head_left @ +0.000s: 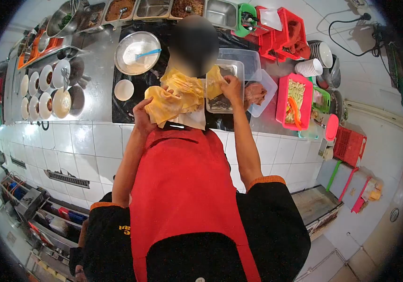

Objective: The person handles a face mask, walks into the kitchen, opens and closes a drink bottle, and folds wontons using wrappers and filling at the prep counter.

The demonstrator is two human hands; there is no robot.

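My left hand (145, 113) is closed around a folded stack of thin yellow dough wrappers (163, 104), with fingers showing at its upper edge. More yellow wrappers (185, 89) lie in a loose pile beside it, on white paper. My right hand (232, 89) pinches a single yellow wrapper (214, 83) at its right edge, over the left side of a clear plastic container (225, 107). Part of the container's inside is hidden by that wrapper and my hand. A blurred dark disc covers the area just beyond the pile.
A metal bowl of white powder (138, 52) with a blue spoon and a small white bowl (124, 90) stand to the left. Several filled bowls (46, 77) are further left. On the right are a container with meat (255, 94) and a pink tray (294, 101). Steel food pans (153, 8) line the back.
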